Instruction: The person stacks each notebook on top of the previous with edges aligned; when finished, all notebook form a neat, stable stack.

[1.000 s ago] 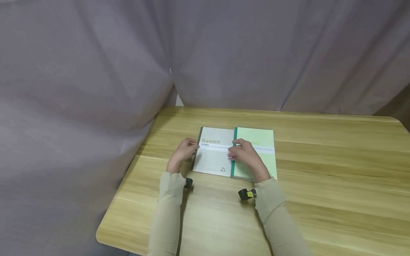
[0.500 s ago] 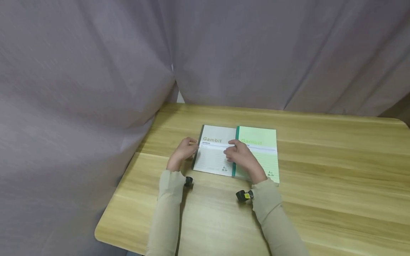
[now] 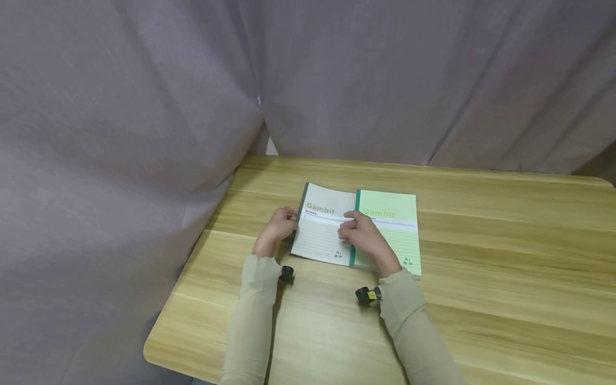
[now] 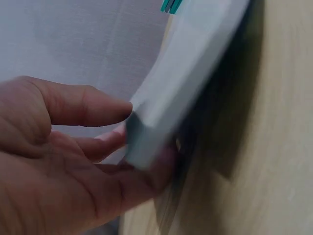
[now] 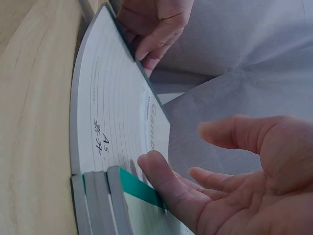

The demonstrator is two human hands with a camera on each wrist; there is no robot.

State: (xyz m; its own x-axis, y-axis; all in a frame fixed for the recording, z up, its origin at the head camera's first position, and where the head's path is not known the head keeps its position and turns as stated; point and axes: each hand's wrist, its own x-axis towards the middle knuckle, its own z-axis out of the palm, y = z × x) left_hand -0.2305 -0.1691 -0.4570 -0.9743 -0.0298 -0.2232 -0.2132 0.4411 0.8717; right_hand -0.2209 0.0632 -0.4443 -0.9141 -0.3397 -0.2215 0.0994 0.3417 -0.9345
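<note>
A white Gambit notebook (image 3: pixel 320 235) with a dark spine lies on the left, its spine side raised and its cover bowed. My left hand (image 3: pixel 278 225) pinches that spine edge between thumb and fingers, also seen in the left wrist view, where the notebook (image 4: pixel 171 93) is blurred. Beside it on the right, a pale green Gambit notebook (image 3: pixel 397 206) with a green spine tops a small stack. My right hand (image 3: pixel 367 234) hovers where the two meet, thumb and fingers apart in the right wrist view. Whether a fingertip touches the green spine (image 5: pixel 142 188) I cannot tell.
The wooden table (image 3: pixel 505 256) extends far to the right, with its rounded left corner near the front. Grey curtain (image 3: pixel 361 80) hangs behind the table and along its left side. A small black wrist camera (image 3: pixel 367 295) sits at the right cuff, another (image 3: pixel 286 274) at the left.
The white notebook's spine side has risen off the table in my left hand, and its cover now bows. My right hand has shifted slightly left, off the green spine edge.
</note>
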